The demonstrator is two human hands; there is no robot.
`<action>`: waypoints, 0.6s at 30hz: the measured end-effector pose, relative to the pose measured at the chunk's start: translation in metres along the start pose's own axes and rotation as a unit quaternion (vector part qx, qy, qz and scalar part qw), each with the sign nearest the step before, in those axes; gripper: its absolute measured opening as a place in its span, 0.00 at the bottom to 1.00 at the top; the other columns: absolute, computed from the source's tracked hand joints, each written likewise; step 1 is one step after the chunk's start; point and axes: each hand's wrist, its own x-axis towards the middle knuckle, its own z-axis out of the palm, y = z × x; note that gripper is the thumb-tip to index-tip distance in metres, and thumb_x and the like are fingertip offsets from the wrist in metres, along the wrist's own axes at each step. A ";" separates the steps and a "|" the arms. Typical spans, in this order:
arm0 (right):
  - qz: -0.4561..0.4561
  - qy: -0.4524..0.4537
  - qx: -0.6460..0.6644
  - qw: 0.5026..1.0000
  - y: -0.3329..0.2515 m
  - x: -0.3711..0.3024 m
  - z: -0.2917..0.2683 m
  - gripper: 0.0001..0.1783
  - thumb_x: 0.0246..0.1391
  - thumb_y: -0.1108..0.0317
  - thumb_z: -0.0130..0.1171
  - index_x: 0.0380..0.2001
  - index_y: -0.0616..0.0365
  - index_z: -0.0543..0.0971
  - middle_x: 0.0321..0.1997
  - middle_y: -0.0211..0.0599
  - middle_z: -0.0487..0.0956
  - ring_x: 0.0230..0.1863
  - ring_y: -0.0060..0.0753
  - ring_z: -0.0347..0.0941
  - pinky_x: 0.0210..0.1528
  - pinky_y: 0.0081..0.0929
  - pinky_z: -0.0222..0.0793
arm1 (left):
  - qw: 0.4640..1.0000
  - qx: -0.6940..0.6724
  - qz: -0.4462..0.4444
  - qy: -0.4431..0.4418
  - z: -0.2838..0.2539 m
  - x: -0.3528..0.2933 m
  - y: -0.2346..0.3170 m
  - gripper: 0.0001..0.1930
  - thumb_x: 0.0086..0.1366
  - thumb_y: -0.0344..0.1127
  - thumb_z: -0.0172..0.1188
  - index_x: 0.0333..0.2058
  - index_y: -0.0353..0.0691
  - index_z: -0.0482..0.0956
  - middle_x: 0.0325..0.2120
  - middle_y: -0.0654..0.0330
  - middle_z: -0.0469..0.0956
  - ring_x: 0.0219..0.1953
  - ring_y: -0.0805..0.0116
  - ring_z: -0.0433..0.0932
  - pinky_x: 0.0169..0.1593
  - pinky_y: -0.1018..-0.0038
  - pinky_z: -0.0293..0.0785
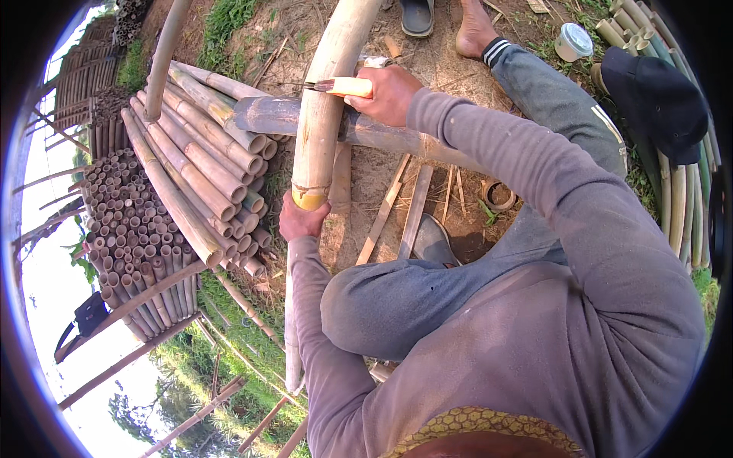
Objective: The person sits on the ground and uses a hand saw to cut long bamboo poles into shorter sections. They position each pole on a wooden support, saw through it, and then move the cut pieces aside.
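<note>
A thick tan bamboo pole (316, 145) runs up through the middle of the view, lying across a horizontal log (416, 143). My left hand (303, 218) is closed round its near end, just under the yellow cut part (309, 200). Closed on an orange-handled tool (351, 86), my right hand (389, 93) is at the right side of the pole. The tool's dark, narrow tip lies over the pole; its exact kind is unclear. A silvery piece (376, 62) shows above my right fingers, partly hidden.
Cut bamboo poles (200, 156) are stacked at left, with a larger stack (137, 221) behind. Split strips (385, 210) and a bamboo ring (498, 195) lie on the dirt. A lidded tub (573, 43), a dark cap (655, 105) and more poles (678, 206) are at right.
</note>
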 end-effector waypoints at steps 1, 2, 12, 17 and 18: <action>0.003 0.002 -0.012 1.000 -0.005 0.008 0.003 0.16 0.61 0.53 0.67 0.41 0.55 0.82 0.31 0.49 0.85 0.36 0.56 0.84 0.42 0.48 0.78 | 1.000 -0.009 -0.005 -0.005 0.003 -0.003 -0.001 0.43 0.43 0.58 0.78 0.56 0.45 0.76 0.48 0.48 0.85 0.51 0.45 0.84 0.55 0.53 0.80; -0.008 0.006 -0.008 1.000 -0.003 -0.002 -0.003 0.16 0.61 0.54 0.68 0.41 0.56 0.82 0.31 0.49 0.85 0.35 0.56 0.84 0.41 0.47 0.78 | 1.000 -0.013 -0.001 -0.005 0.000 -0.003 -0.003 0.43 0.43 0.58 0.78 0.56 0.45 0.76 0.48 0.48 0.85 0.51 0.45 0.84 0.55 0.54 0.80; -0.057 0.018 0.023 0.998 0.024 -0.169 -0.100 0.15 0.58 0.70 0.72 0.46 0.62 0.82 0.36 0.48 0.86 0.36 0.47 0.86 0.38 0.37 0.81 | 1.000 0.000 0.000 0.003 0.005 -0.011 -0.012 0.43 0.43 0.58 0.78 0.57 0.44 0.75 0.47 0.48 0.85 0.50 0.44 0.84 0.53 0.52 0.80; 0.002 -0.016 -0.009 1.000 -0.004 -0.006 -0.020 0.19 0.62 0.51 0.65 0.41 0.58 0.83 0.32 0.51 0.86 0.35 0.56 0.84 0.41 0.48 0.78 | 1.000 -0.001 0.006 0.008 0.001 0.004 -0.002 0.43 0.43 0.58 0.78 0.56 0.44 0.75 0.47 0.48 0.85 0.51 0.45 0.84 0.54 0.53 0.79; 0.008 -0.030 -0.008 0.999 -0.004 -0.010 -0.020 0.19 0.62 0.52 0.66 0.41 0.58 0.83 0.32 0.50 0.86 0.35 0.56 0.84 0.40 0.48 0.78 | 1.000 -0.004 0.003 0.000 0.004 -0.002 -0.006 0.43 0.43 0.58 0.78 0.55 0.44 0.75 0.47 0.48 0.85 0.51 0.45 0.84 0.54 0.53 0.79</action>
